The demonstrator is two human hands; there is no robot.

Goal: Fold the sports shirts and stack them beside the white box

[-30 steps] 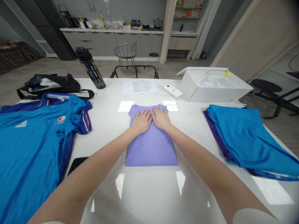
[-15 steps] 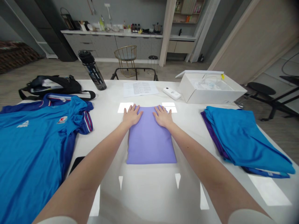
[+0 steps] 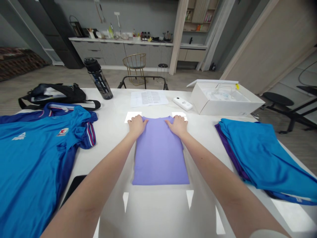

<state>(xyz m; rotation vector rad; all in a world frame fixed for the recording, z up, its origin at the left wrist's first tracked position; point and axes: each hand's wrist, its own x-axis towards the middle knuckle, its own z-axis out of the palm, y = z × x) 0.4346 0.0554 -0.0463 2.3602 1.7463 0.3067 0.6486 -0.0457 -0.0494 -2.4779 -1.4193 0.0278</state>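
Observation:
A folded purple garment (image 3: 159, 152) lies flat in a neat rectangle on the white table (image 3: 158, 211), right in front of me. My left hand (image 3: 137, 126) grips its far left corner, thumb on top and fingers curled over the edge. At the far right corner my right hand (image 3: 178, 125) grips in the same way, thumb pointing inward. Between the hands the far edge of the cloth dips slightly. The fingertips of both hands are hidden from me.
Spread shirts, blue (image 3: 42, 158) on top, cover the left side; folded clothes (image 3: 250, 152) lie at right. Along the back are a black bag (image 3: 56, 94), a dark bottle (image 3: 100, 81), papers (image 3: 150, 98), a white device (image 3: 182, 103) and a white box (image 3: 225, 105).
My hands lay flat with fingers spread on the garment's far corners; now the fingers are curled round those corners. The view has shifted slightly.

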